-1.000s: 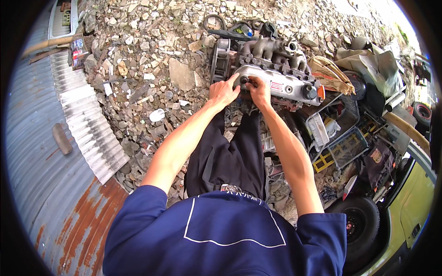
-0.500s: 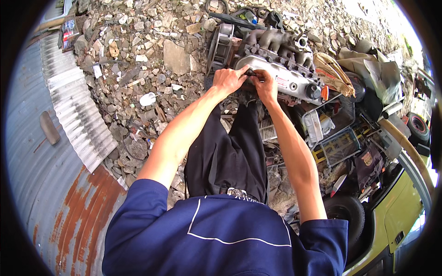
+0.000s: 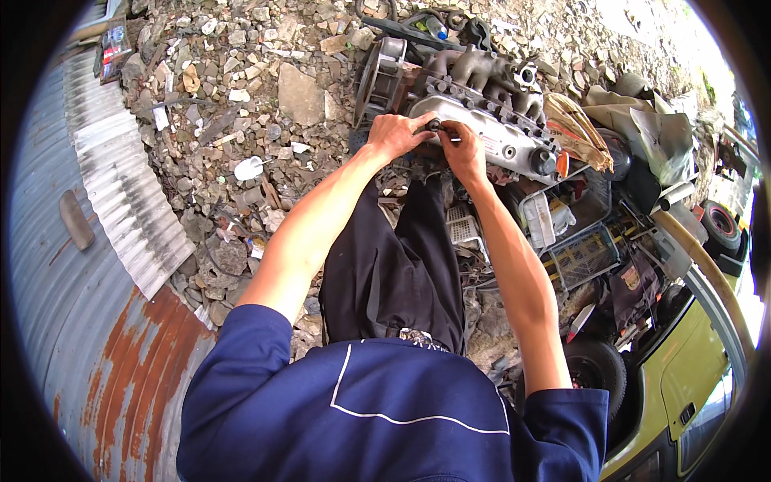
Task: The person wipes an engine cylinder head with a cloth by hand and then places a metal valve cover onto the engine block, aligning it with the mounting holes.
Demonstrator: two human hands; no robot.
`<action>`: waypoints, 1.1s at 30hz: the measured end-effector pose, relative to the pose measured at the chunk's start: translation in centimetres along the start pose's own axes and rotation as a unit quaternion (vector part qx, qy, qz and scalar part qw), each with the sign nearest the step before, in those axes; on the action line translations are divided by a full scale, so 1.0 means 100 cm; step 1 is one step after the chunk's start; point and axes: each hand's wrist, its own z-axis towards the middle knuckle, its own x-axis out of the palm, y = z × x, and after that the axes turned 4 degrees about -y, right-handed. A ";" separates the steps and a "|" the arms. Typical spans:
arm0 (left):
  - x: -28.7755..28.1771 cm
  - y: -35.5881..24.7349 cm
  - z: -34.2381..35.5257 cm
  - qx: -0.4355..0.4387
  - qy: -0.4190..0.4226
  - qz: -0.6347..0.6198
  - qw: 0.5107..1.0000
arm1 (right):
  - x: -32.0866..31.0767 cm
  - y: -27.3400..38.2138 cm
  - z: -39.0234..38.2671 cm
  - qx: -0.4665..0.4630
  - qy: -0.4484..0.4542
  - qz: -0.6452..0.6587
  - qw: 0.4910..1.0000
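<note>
An engine [image 3: 482, 76] lies on the rubble in front of me, its silver valve cover [image 3: 490, 138] towards me. Over the cover's left end, my left hand [image 3: 396, 135] has its fingers closed around a small round dark part [image 3: 434, 125]. Close beside it my right hand [image 3: 464, 151] is pinched, with a short shiny sliver showing at its fingertips. What that sliver belongs to is too small to make out. A black cap [image 3: 544, 161] sits at the cover's right end.
Corrugated metal sheets [image 3: 96, 321] lie at the left, with a mallet [image 3: 76, 219] on them. Broken stones cover the ground. Right of my legs are plastic crates [image 3: 589, 255], a tyre [image 3: 598, 373] and a yellow-green vehicle [image 3: 699, 361]. Brown packaging [image 3: 574, 128] rests against the engine.
My hands stay over the same spot on the valve cover. The right fingers have shifted slightly, and a bright sliver now shows at them. The whole view has moved a little.
</note>
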 end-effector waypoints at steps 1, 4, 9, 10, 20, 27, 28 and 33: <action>0.001 0.000 0.000 0.003 -0.001 0.002 1.000 | 0.001 -0.001 0.000 -0.005 0.001 0.000 1.000; 0.004 -0.001 -0.001 -0.007 -0.009 -0.009 1.000 | 0.003 -0.004 0.001 -0.034 0.001 -0.030 0.999; 0.005 -0.002 -0.003 -0.029 0.003 0.001 1.000 | 0.004 0.001 0.002 -0.070 0.025 -0.097 0.992; 0.004 -0.002 -0.003 -0.032 0.006 0.003 0.999 | 0.005 0.000 0.002 -0.077 0.025 -0.108 0.991; 0.000 -0.004 -0.003 -0.041 0.027 0.002 0.999 | 0.013 0.005 0.007 -0.053 0.068 -0.246 0.965; 0.000 -0.004 -0.003 -0.040 0.029 -0.010 0.999 | 0.015 0.016 0.017 0.018 0.106 -0.298 0.948; 0.001 -0.003 -0.003 -0.037 0.026 -0.013 0.999 | 0.016 0.021 0.015 0.015 0.075 -0.304 0.950; -0.004 -0.007 -0.004 -0.036 0.028 -0.011 0.999 | 0.008 0.024 0.009 -0.043 0.038 -0.261 0.964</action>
